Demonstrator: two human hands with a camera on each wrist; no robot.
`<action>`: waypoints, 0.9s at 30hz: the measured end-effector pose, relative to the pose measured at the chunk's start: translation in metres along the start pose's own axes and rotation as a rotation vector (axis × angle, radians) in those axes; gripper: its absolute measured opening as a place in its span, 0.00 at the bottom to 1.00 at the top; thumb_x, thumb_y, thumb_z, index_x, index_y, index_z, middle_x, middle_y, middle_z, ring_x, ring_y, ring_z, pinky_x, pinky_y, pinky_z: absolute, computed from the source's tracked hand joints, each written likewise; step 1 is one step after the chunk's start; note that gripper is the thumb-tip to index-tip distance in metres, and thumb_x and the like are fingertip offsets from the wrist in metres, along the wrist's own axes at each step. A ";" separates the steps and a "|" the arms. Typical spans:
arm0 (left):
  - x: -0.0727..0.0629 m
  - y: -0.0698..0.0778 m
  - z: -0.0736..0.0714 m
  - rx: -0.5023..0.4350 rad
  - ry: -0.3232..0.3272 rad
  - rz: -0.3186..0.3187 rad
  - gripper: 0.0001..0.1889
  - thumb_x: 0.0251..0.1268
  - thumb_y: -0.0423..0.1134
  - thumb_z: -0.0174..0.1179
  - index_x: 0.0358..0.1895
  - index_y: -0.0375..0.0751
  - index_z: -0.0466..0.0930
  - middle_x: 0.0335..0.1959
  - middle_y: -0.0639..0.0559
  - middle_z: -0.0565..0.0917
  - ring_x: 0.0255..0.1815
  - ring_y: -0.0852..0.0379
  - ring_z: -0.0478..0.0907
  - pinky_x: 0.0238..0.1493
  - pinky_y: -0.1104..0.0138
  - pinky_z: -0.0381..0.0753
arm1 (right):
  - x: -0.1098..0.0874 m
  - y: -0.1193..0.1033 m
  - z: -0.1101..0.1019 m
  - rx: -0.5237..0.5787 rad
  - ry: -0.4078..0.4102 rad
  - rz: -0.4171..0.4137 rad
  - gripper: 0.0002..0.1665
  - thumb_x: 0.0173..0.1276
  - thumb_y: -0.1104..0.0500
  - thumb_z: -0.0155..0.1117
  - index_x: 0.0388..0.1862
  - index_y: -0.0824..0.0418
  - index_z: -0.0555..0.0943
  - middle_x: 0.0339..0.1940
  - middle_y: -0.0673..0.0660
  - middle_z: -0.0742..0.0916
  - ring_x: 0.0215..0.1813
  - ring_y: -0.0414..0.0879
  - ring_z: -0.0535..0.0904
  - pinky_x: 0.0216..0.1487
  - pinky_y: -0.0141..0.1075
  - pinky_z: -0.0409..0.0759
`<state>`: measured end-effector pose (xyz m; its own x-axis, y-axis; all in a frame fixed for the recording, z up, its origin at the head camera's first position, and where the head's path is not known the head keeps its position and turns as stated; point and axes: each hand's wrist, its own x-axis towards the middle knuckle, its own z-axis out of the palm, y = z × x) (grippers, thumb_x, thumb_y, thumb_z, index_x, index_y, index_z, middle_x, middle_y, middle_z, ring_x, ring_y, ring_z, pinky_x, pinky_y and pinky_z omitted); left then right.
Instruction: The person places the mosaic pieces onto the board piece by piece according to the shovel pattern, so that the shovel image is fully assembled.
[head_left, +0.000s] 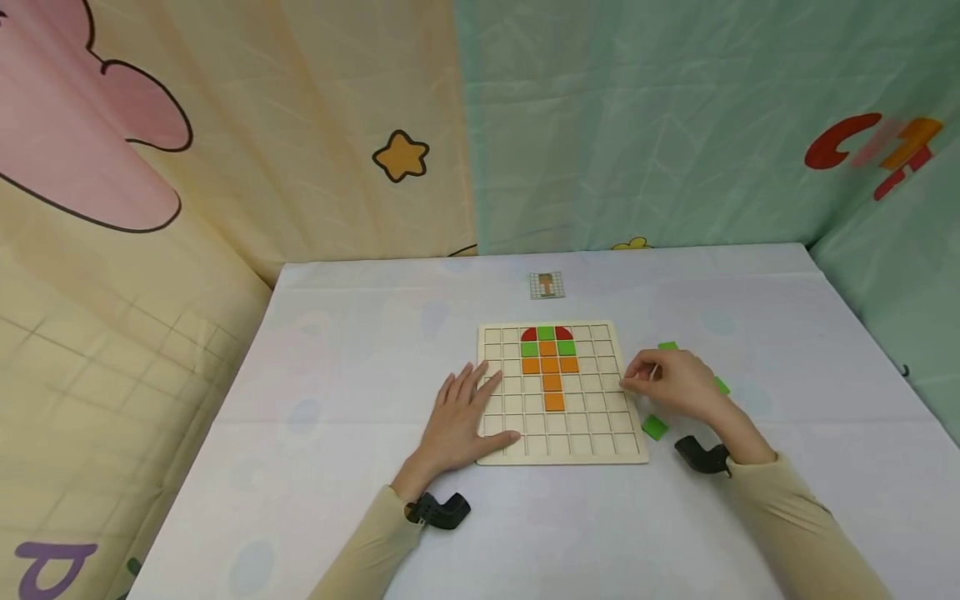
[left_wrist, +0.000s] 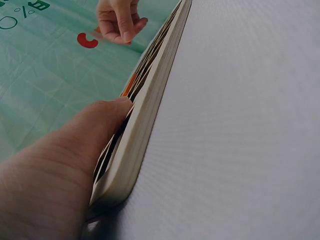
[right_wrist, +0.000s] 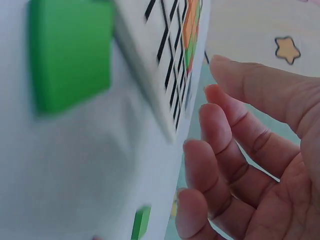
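Note:
A wooden grid board lies on the table with a pattern of red, green and orange tiles in its upper middle. My left hand rests on the board's left side with fingers spread, and its thumb lies over the near edge. Just off the board's right edge hovers my right hand. Its fingers are loosely bent, thumb near the forefinger, and no tile shows between them. Around that hand lie a green square tile and other green tiles, partly hidden by it.
A small card with a grid picture lies behind the board. White cloth covers the table. Printed curtains hang behind it and at the sides. Each wrist carries a black camera mount.

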<state>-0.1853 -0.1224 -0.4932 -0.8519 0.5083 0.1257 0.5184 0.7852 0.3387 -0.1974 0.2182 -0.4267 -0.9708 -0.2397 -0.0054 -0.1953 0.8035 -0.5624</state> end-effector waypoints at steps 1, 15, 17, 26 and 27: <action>0.000 0.000 0.000 0.004 0.000 0.000 0.47 0.57 0.69 0.53 0.75 0.48 0.51 0.76 0.47 0.48 0.75 0.47 0.39 0.71 0.55 0.34 | -0.003 0.003 -0.004 -0.007 0.006 0.014 0.07 0.60 0.53 0.70 0.28 0.53 0.83 0.22 0.46 0.77 0.26 0.43 0.71 0.24 0.36 0.67; -0.001 -0.001 0.002 -0.013 0.026 0.016 0.47 0.57 0.69 0.52 0.75 0.47 0.52 0.75 0.46 0.49 0.75 0.46 0.41 0.71 0.53 0.36 | -0.032 0.043 -0.030 -0.099 -0.040 0.141 0.16 0.56 0.53 0.72 0.40 0.59 0.81 0.24 0.46 0.77 0.26 0.42 0.70 0.26 0.37 0.65; -0.001 -0.001 0.002 -0.018 0.033 0.023 0.47 0.57 0.70 0.52 0.75 0.47 0.52 0.75 0.46 0.49 0.75 0.46 0.41 0.71 0.53 0.36 | -0.034 0.045 -0.031 -0.107 -0.057 0.158 0.18 0.55 0.52 0.73 0.41 0.60 0.81 0.25 0.47 0.77 0.27 0.43 0.69 0.26 0.37 0.65; -0.001 -0.001 0.002 -0.014 0.026 0.017 0.47 0.56 0.70 0.52 0.75 0.48 0.52 0.75 0.47 0.49 0.75 0.46 0.40 0.71 0.54 0.35 | -0.038 0.048 -0.035 -0.126 -0.093 0.206 0.19 0.56 0.53 0.71 0.41 0.63 0.80 0.26 0.50 0.77 0.26 0.46 0.69 0.24 0.37 0.64; -0.001 -0.001 0.002 -0.013 0.023 0.015 0.47 0.56 0.70 0.52 0.75 0.48 0.52 0.76 0.47 0.49 0.75 0.47 0.40 0.71 0.55 0.35 | -0.037 0.048 -0.034 -0.124 -0.092 0.205 0.18 0.56 0.53 0.71 0.40 0.63 0.80 0.26 0.50 0.77 0.26 0.46 0.69 0.24 0.37 0.64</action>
<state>-0.1852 -0.1233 -0.4951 -0.8456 0.5116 0.1527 0.5304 0.7726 0.3488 -0.1752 0.2841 -0.4249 -0.9763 -0.1089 -0.1870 -0.0169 0.8999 -0.4359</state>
